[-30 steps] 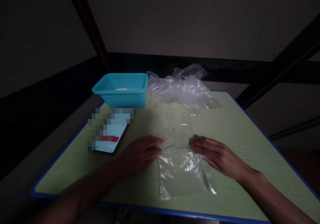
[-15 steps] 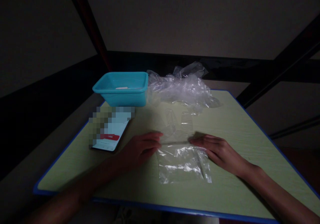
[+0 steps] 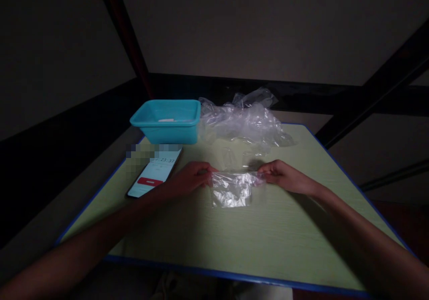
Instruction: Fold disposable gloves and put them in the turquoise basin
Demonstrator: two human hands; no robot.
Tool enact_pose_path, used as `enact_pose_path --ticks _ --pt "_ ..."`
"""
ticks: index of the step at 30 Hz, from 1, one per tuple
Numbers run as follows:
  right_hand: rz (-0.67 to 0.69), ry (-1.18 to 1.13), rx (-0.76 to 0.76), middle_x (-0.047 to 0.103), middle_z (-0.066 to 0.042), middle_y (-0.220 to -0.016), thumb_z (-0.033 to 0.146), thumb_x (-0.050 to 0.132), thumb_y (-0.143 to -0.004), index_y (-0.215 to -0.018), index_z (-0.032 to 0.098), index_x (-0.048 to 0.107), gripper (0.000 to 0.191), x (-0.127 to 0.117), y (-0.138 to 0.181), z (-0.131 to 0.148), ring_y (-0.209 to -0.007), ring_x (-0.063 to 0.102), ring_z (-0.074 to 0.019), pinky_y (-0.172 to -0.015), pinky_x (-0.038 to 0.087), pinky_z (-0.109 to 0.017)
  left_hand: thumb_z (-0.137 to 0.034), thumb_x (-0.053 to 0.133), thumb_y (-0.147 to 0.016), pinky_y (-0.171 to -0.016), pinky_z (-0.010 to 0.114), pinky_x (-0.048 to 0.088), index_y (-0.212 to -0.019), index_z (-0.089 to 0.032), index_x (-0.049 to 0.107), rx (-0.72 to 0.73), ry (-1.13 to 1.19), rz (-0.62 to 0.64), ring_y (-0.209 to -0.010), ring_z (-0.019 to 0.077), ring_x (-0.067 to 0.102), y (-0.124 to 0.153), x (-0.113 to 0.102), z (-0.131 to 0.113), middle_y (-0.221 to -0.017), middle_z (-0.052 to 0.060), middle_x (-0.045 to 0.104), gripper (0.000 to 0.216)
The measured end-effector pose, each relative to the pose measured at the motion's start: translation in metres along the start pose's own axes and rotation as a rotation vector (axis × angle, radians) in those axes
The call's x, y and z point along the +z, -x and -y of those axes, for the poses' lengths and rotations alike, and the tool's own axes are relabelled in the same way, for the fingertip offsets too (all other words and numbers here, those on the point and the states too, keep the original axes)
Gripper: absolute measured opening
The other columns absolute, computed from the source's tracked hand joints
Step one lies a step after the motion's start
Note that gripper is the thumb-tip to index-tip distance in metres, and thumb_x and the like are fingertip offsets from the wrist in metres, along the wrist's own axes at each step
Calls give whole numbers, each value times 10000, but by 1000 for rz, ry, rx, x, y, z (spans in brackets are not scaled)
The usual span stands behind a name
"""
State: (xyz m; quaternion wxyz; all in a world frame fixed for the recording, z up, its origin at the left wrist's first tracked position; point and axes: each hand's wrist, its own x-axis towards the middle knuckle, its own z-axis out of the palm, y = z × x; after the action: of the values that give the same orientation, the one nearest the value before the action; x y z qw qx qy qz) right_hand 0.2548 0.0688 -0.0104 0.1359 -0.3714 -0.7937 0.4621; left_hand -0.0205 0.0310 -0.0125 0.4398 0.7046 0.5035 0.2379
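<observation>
A clear plastic bag (image 3: 231, 192), with two handle-like strips at its far end, lies partly folded on the middle of the table. My left hand (image 3: 197, 175) pinches its left side at the crease between thumb and fingers. On the opposite side, my right hand (image 3: 278, 175) grips the same crease with its fingertips. Between the hands the crease runs straight across. The near part of the bag is wrinkled and shiny, and the far strips are faint against the tabletop.
A heap of crumpled clear plastic bags (image 3: 248, 123) sits at the table's back. Left of it stands a turquoise plastic basin (image 3: 170, 134) with something white inside. A phone (image 3: 157, 170) with its screen lit lies near my left forearm. The pale green table (image 3: 187, 246) has a blue edge.
Both hands have moved away from me, and their fingers now pinch the crease instead of lying along it. The bag looks shorter, its near edge now farther from me.
</observation>
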Motion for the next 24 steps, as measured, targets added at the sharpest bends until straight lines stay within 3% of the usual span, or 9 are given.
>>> enact_pose_path --ticks 5,11,18,24 --pt "0 -123 65 543 18 -512 410 567 -734 -544 172 551 305 0 -12 1 -488 479 -104 -512 383 -259 -209 457 -789 -548 224 452 -822 -110 615 -64 91 14 -595 133 614 -5 0 -1 -680 25 640 189" --pt "-137 -135 163 579 -11 -488 487 510 -729 -522 166 558 386 8 -17 4 -439 484 -100 -471 378 -243 -198 456 -772 -478 172 382 -776 -134 577 -64 71 -30 -497 92 539 -8 0 0 -582 -18 602 137" --pt "-255 -55 219 531 5 -406 316 456 -774 -479 186 477 323 15 -26 0 -371 465 -99 -410 343 -216 -169 465 -746 -454 173 355 -709 -160 519 -106 14 -114 -433 84 477 -14 4 0 -507 -48 558 66" --pt "-334 41 253 573 6 -414 222 414 -813 -562 203 463 256 22 -29 6 -377 523 -127 -445 387 -221 -133 481 -746 -444 179 347 -670 -169 486 -115 -32 -148 -419 88 492 -16 6 1 -490 -65 521 84"
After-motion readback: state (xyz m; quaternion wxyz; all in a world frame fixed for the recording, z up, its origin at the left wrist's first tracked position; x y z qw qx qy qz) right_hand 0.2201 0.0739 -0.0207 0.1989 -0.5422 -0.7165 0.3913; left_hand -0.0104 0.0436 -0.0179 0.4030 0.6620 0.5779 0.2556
